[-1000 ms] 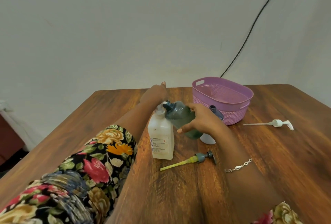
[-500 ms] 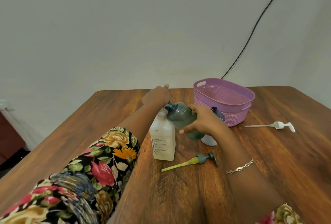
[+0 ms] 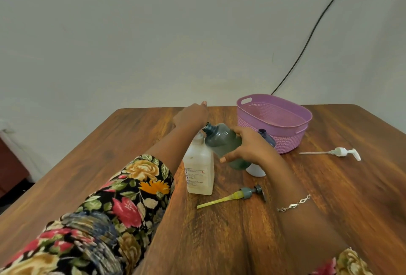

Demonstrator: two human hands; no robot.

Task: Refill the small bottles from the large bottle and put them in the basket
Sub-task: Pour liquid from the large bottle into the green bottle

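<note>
My right hand (image 3: pixel 246 147) grips a translucent grey-green bottle (image 3: pixel 222 140), tilted with its open neck pointing left, just above the top of a white square labelled bottle (image 3: pixel 200 169) standing on the table. My left hand (image 3: pixel 191 116) reaches past the white bottle with its back towards me; its fingers are mostly hidden. A second small bottle with a blue neck and white base (image 3: pixel 256 170) stands behind my right hand. The purple basket (image 3: pixel 285 142) sits at the back right and looks empty.
A grey pump head with a yellow tube (image 3: pixel 241 194) lies in front of the bottles. A white pump head (image 3: pixel 339 152) lies to the right of the basket. A black cable (image 3: pixel 307 39) runs down the wall. The wooden table (image 3: pixel 329 208) ends at the left.
</note>
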